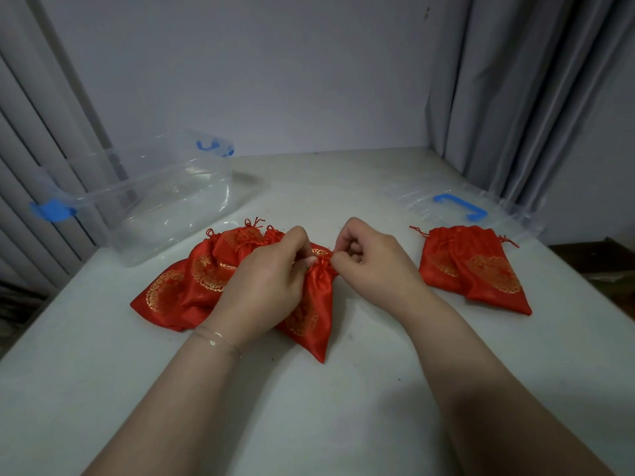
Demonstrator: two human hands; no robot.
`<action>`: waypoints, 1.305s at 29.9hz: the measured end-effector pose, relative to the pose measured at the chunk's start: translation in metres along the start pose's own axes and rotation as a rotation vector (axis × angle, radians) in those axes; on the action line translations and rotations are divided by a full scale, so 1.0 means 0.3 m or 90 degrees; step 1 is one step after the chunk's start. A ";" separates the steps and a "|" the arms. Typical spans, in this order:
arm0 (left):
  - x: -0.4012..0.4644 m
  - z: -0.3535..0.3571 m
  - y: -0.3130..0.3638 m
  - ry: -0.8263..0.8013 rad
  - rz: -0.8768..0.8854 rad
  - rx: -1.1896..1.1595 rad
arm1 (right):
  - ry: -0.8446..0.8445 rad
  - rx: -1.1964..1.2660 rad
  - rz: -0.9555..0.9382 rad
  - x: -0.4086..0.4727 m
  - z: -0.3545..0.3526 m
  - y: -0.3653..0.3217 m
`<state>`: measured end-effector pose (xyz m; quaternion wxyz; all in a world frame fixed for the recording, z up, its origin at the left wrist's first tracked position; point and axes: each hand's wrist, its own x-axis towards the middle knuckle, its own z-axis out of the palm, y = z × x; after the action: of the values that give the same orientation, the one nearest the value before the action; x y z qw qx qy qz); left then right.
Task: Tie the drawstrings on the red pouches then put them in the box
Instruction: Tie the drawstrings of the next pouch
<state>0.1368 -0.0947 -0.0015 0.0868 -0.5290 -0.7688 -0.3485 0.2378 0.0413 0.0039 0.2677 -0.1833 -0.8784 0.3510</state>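
Observation:
A red satin pouch with gold print (314, 314) lies on the white table in front of me, its neck gathered. My left hand (271, 273) pinches the drawstring at the left of the neck. My right hand (371, 259) pinches the string at the right of it. A pile of several red pouches (192, 286) lies behind my left hand, partly hidden by it. Another small pile of red pouches (474, 269) lies to the right. The clear plastic box (165, 197) with blue latches stands at the back left, nothing visible inside.
The box's clear lid with a blue handle (460, 207) lies flat at the back right, behind the right pile. Grey curtains hang at both sides. The table's left edge (41, 324) runs diagonally near the box.

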 end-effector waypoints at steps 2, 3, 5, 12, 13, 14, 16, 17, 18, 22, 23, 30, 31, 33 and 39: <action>-0.002 -0.008 0.002 -0.012 -0.013 -0.038 | -0.002 -0.004 0.015 0.003 0.005 0.008; -0.003 -0.011 0.000 -0.001 -0.026 -0.059 | -0.001 0.029 0.022 0.008 0.003 0.019; 0.002 -0.014 -0.018 0.066 -0.084 -0.093 | 0.029 0.030 0.038 0.026 -0.016 0.063; -0.003 -0.012 -0.097 0.164 -0.242 0.061 | 0.052 -0.394 0.422 0.065 -0.110 0.221; -0.007 -0.009 -0.091 0.159 -0.219 0.088 | 0.031 -0.394 0.454 0.067 -0.108 0.228; -0.009 -0.008 -0.079 0.161 -0.191 0.093 | 0.016 -0.392 0.477 0.068 -0.105 0.230; -0.009 -0.008 -0.044 0.164 -0.128 0.074 | 0.015 -0.394 0.496 0.072 -0.102 0.233; -0.010 -0.005 -0.034 0.165 -0.099 0.058 | 0.025 -0.400 0.500 0.072 -0.101 0.234; -0.009 -0.001 -0.022 0.164 -0.073 0.042 | 0.038 -0.408 0.505 0.070 -0.105 0.232; -0.004 0.012 -0.013 0.148 -0.047 -0.021 | 0.014 -0.444 0.535 0.071 -0.115 0.226; -0.004 0.014 -0.014 0.147 -0.053 -0.035 | -0.004 -0.437 0.547 0.073 -0.117 0.226; -0.004 0.020 -0.011 0.130 -0.069 -0.093 | -0.011 -0.422 0.479 0.057 -0.112 0.209; -0.006 0.019 -0.006 0.125 -0.078 -0.119 | -0.001 -0.419 0.455 0.057 -0.110 0.205; -0.007 0.016 0.006 0.101 -0.119 -0.199 | 0.007 -0.400 0.402 0.058 -0.107 0.191; 0.003 0.035 0.041 -0.161 -0.357 -0.503 | 0.026 -0.131 0.145 0.034 -0.035 0.096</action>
<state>0.1498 -0.0849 -0.0034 -0.3110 -0.3324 -0.6951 -0.5564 0.2399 0.0715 -0.0068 0.2237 -0.3153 -0.8777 0.2833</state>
